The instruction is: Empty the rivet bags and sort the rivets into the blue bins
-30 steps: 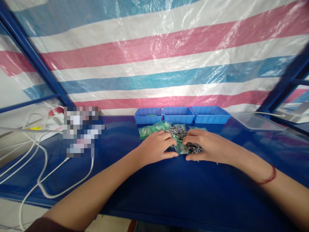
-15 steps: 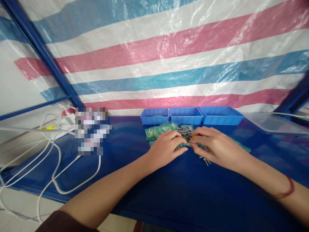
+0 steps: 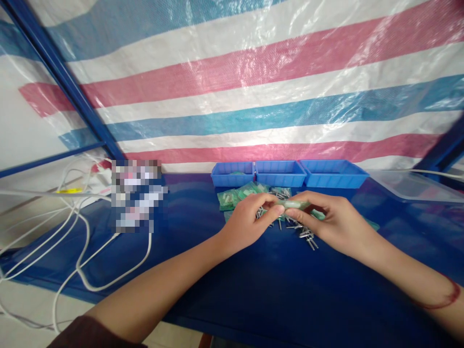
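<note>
Between thumb and fingers, my left hand (image 3: 255, 212) grips the near-left end of a small green plastic bag (image 3: 294, 205). My right hand (image 3: 326, 212) pinches the same bag from the other side, and its contents cannot be made out. Under and around my hands lie loose metal pins (image 3: 308, 237), which look like rivets, some of them hidden by my fingers. Left of them, touching the pile's edge, are several green bags (image 3: 235, 195) with pale pieces inside.
Three blue bins (image 3: 279, 174) stand in a row behind the pile. A clear plastic lid or tray (image 3: 409, 186) lies at the right. White cables (image 3: 83, 266) run over the left of the blue table (image 3: 290, 295), beside a blurred-out patch. Striped sheeting (image 3: 253, 87) hangs behind.
Both hands were down at the metal pins; now they hold a green bag between them, raised slightly above the pile. More of the loose pins show beneath.
</note>
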A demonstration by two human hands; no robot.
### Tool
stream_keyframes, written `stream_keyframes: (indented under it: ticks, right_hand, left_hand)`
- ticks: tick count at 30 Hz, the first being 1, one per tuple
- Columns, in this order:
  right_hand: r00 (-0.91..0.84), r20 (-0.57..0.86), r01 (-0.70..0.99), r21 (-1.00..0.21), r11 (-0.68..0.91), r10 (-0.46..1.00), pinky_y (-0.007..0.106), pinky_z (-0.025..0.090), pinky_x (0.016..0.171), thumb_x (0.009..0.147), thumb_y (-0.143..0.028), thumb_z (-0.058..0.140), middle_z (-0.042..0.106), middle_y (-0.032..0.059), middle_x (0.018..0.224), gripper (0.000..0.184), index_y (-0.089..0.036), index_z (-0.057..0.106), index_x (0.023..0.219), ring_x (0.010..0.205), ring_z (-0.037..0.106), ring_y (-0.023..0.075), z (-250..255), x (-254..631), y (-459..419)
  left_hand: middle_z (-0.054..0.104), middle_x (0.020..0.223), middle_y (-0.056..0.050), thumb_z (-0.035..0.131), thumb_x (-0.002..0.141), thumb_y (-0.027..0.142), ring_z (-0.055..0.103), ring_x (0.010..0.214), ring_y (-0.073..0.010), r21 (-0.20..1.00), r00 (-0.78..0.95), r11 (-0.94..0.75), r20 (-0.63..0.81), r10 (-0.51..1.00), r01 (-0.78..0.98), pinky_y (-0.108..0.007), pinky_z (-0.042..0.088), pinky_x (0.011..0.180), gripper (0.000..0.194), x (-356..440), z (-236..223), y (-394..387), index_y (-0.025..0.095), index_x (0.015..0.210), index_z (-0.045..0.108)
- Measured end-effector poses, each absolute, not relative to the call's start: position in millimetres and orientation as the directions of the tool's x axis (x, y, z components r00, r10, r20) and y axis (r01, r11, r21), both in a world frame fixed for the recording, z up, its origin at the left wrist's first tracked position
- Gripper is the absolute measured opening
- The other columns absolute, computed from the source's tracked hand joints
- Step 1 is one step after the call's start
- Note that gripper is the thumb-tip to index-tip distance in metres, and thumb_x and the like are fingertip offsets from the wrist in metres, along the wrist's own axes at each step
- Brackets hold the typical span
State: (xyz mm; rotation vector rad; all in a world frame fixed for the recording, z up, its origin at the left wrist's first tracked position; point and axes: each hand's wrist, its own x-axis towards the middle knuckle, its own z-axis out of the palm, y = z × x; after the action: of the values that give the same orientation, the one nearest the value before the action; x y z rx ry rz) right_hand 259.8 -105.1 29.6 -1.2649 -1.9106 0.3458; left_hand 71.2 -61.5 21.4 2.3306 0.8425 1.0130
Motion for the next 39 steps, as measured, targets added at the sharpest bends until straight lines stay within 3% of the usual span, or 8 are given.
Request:
stream_keyframes:
  ticks: [5, 10, 15, 18, 22, 27, 32, 39]
  right_hand:
    - [-0.186, 0.565, 0.549, -0.619, 0.562, 0.804, 0.034, 0.054, 0.075, 0.083, -0.037, 0.057, 0.072, 0.0075, 0.094, 0.019, -0.023, 0.068, 0.090, 0.086, 0.067, 0.0218, 36.4, 256.3, -111.0]
    - [-0.282, 0.655, 0.535, -0.498, 0.682, 0.701, 0.037, 0.052, 0.082, 0.082, -0.023, 0.054, 0.067, 0.0077, 0.105, 0.017, -0.026, 0.070, 0.086, 0.097, 0.064, 0.0230, 37.1, 254.2, -113.8]
    - [-0.071, 0.633, 0.556, -0.616, 0.558, 0.771, 0.031, 0.052, 0.067, 0.082, -0.030, 0.058, 0.064, 0.0078, 0.100, 0.026, -0.025, 0.062, 0.107, 0.081, 0.063, 0.0188, 31.0, 252.4, -110.5]
    - [0.072, 0.422, 0.444, -0.825, 0.349, 0.904, 0.024, 0.043, 0.047, 0.085, -0.047, 0.053, 0.059, 0.0013, 0.065, 0.029, -0.020, 0.058, 0.093, 0.053, 0.053, 0.0123, 30.4, 248.3, -108.4]
    - [-0.048, -0.008, 0.096, -0.995, -0.003, 0.999, 0.022, 0.030, 0.035, 0.084, -0.064, 0.039, 0.052, -0.0021, 0.048, 0.046, -0.020, 0.052, 0.089, 0.038, 0.043, 0.0110, 31.7, 240.7, -108.8]
    - [-0.101, -0.057, -0.136, -0.988, -0.070, 0.993, 0.021, 0.038, 0.043, 0.076, -0.047, 0.064, 0.056, -0.0032, 0.060, 0.035, -0.021, 0.050, 0.096, 0.048, 0.051, 0.0097, 32.2, 238.3, -110.6]
    - [-0.037, 0.172, 0.018, -0.985, 0.173, 0.984, 0.022, 0.041, 0.047, 0.078, -0.043, 0.064, 0.053, -0.0058, 0.061, 0.036, -0.024, 0.042, 0.099, 0.050, 0.051, 0.0098, 30.0, 246.9, -106.3]
    - [-0.121, 0.423, 0.328, -0.837, 0.439, 0.898, 0.022, 0.036, 0.043, 0.087, -0.043, 0.055, 0.052, -0.0054, 0.061, 0.040, -0.027, 0.035, 0.117, 0.049, 0.049, 0.0119, 24.7, 247.7, -109.0]
  left_hand:
    - [0.065, 0.094, -0.006, 0.015, 0.098, 0.047, 0.059, 0.081, -0.0143, 0.791, 0.541, -0.541, 0.333, 0.773, 0.286, -0.027, 0.047, 0.068, 0.055, 68.2, 21.0, -54.8, 0.017, 0.113, 0.058]
    - [0.057, 0.066, -0.001, 0.036, 0.090, 0.060, 0.051, 0.059, -0.0098, 0.909, 0.741, -0.381, 0.138, 0.657, 0.169, -0.023, 0.042, 0.056, 0.054, 68.8, 20.0, -55.0, 0.013, 0.082, 0.063]
    - [0.053, 0.062, 0.001, 0.046, 0.087, 0.054, 0.048, 0.056, -0.0084, 0.917, 0.610, -0.388, 0.255, 0.750, 0.092, -0.022, 0.039, 0.054, 0.044, 70.1, 19.4, -51.9, 0.013, 0.076, 0.056]
    - [0.053, 0.065, 0.001, 0.046, 0.091, 0.045, 0.050, 0.060, -0.0101, 0.819, 0.458, -0.540, 0.411, 0.788, 0.195, -0.024, 0.042, 0.059, 0.036, 67.6, 21.5, -50.1, 0.014, 0.077, 0.057]
    - [0.062, 0.085, -0.003, 0.047, 0.093, 0.035, 0.056, 0.081, -0.0139, 0.514, 0.463, -0.777, 0.624, 0.630, 0.364, -0.029, 0.046, 0.077, 0.025, 63.1, 24.8, -53.9, 0.018, 0.093, 0.065]
    - [0.058, 0.114, -0.006, 0.047, 0.093, 0.039, 0.054, 0.107, -0.0185, 0.276, 0.645, -0.895, 0.622, 0.444, 0.350, -0.036, 0.041, 0.097, 0.027, 61.7, 23.9, -60.0, 0.026, 0.108, 0.065]
    - [0.055, 0.121, -0.011, 0.057, 0.083, 0.051, 0.056, 0.103, -0.0213, 0.555, 0.558, -0.774, 0.554, 0.618, 0.306, -0.036, 0.047, 0.087, 0.059, 67.0, 21.4, -62.8, 0.021, 0.131, 0.045]
    - [0.063, 0.078, -0.001, 0.052, 0.088, 0.034, 0.057, 0.072, -0.0126, 0.778, 0.512, -0.577, 0.400, 0.760, 0.249, -0.024, 0.043, 0.065, 0.020, 75.4, 20.2, -59.9, 0.016, 0.088, 0.062]
